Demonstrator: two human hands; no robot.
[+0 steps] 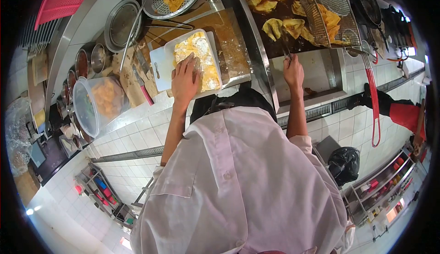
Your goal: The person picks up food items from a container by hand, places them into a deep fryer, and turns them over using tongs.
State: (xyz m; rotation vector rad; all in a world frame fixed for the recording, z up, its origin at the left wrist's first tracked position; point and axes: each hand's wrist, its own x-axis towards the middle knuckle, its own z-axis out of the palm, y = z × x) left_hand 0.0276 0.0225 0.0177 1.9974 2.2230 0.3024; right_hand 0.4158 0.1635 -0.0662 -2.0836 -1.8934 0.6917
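Nearest is the white chef jacket [238, 180], filling the bottom of the view. Just past it, the left hand [185, 81] lies flat and loose, fingers spread on floured dough pieces [198, 54] in a white tray [167, 57] on the counter, gripping nothing. Over to the right, the right hand [293, 72] is clenched around tongs [283, 43] that poke into the fryer [279, 25], tips right by a golden fried piece [274, 26]. Farther right, a wire basket [326, 11] sits over the oil with more pieces.

tray [168, 54] left of fryer [293, 52], wire basket [327, 6] over fryer, tub [94, 103] far left
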